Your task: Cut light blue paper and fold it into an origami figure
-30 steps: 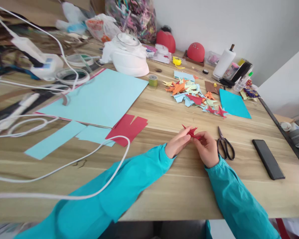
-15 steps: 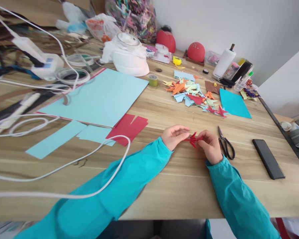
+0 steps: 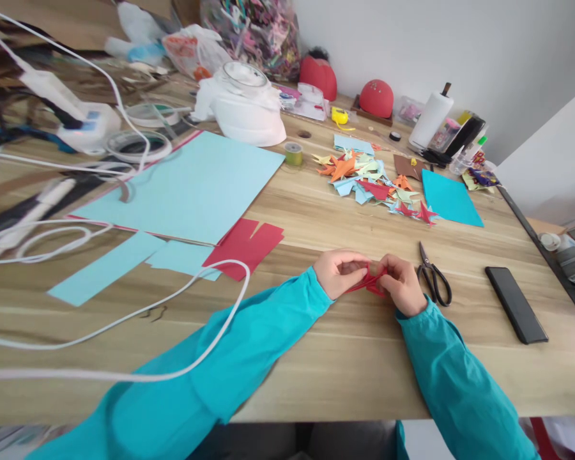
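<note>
A small folded red paper crane [image 3: 371, 283] is between my two hands, just over the wooden table. My left hand [image 3: 342, 273] pinches its left side between thumb and fingers. On its right side, my right hand [image 3: 398, 281] grips another part of the folded paper. Fingers cover portions of the crane. Black-handled scissors [image 3: 434, 279] lie just right of my right hand. Beyond my hands rests a pile of folded paper cranes [image 3: 364, 179] in orange, pale blue, pale green, yellow and red. Cut red paper [image 3: 249, 249] lies to the left of my left hand.
Light blue sheets [image 3: 186, 191] and strips [image 3: 105, 265] lie at left, with a white cable [image 3: 225, 319] looping over my left sleeve. A black phone [image 3: 516, 305] is at right. A turquoise square [image 3: 452, 198], yellow tape measure [image 3: 339, 115] and thread spool [image 3: 294, 154] sit farther back.
The crane has been turned and its wings, earlier spread between my hands, now sit lower and partly behind my fingers. My left hand has shifted slightly down and right, closer to my right hand.
</note>
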Demonstrator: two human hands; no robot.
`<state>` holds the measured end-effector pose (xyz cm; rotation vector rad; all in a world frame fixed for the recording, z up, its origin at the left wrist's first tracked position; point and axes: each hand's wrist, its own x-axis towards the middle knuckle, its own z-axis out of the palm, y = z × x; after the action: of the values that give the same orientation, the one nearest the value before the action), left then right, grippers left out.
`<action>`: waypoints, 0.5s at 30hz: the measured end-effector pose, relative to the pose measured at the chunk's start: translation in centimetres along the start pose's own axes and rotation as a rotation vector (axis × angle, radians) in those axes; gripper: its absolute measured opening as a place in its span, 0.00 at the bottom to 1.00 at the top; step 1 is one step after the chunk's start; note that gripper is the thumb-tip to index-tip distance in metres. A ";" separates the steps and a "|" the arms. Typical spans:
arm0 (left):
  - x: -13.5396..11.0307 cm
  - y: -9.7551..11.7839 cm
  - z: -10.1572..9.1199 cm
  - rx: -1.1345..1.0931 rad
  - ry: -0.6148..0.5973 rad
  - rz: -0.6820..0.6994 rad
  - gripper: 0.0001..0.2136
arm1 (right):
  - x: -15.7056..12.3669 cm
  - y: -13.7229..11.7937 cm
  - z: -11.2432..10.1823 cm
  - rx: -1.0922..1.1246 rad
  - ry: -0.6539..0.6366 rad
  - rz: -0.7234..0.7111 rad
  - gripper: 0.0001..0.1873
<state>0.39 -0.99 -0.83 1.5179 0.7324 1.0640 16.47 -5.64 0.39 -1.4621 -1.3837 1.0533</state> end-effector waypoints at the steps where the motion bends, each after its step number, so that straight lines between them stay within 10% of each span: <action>1: 0.0 0.0 0.0 0.025 -0.002 0.026 0.08 | 0.0 0.0 0.0 -0.007 -0.003 0.000 0.03; 15: 0.1 -0.1 0.0 -0.139 -0.004 -0.156 0.04 | 0.1 -0.7 -0.1 0.125 0.008 0.073 0.02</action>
<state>0.45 -0.86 -0.87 1.3222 0.7459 0.9741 16.38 -5.48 1.08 -1.4325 -1.2448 1.1579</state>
